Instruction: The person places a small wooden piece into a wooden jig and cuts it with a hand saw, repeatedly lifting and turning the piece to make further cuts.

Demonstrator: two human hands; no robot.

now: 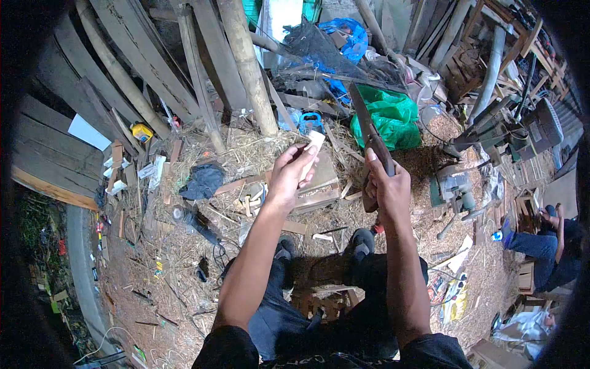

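My left hand (294, 169) is closed round a small pale wood piece (315, 140), whose upper end sticks out above the fingers. To the right, my right hand (388, 184) grips a long dark machete-like blade (362, 117) by its lower end, with the thin tip pointing up and slightly left. The blade and the wood piece are apart. Below and between the hands lies a wooden block (319, 195) on the shaving-covered ground.
A green plastic bag (387, 117) lies beyond the blade. Planks and poles (246, 67) lean at the back left. A machine (458, 190) stands at the right, and another person (541, 246) sits at the far right. An angle grinder (193, 222) lies left of my feet.
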